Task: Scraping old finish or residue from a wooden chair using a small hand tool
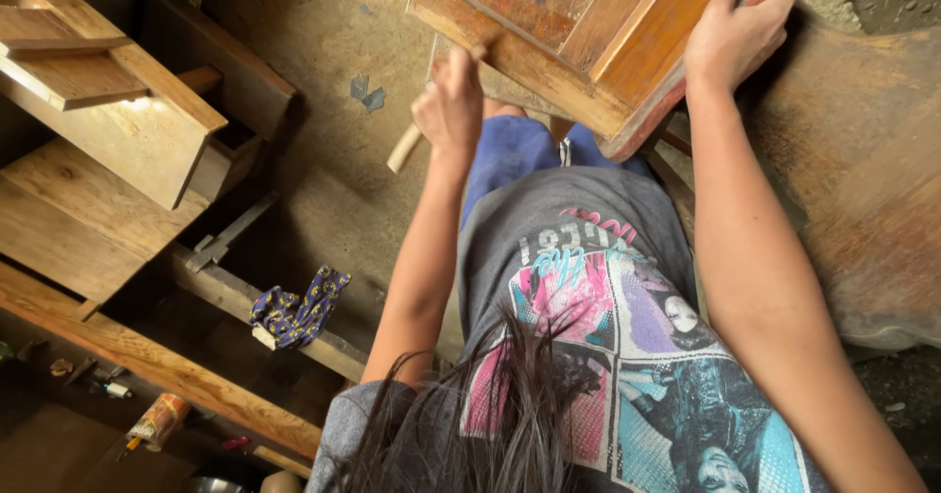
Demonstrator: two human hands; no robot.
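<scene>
Dusty concrete floor (323, 81); wooden planks (98, 160) left.

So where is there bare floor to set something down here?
Bare concrete floor lies between the stacked boards and the wooden frame that both hands grip. The left hand also holds a pale handle. The left side, with a blue cloth, is crowded.

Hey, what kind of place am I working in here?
Most likely a small woodworking or furniture repair shop. Your right hand steadies a worn orange wooden frame, your left hand holds a wooden-handled tool, and bare planks and a workbench stand on a concrete floor.
</scene>
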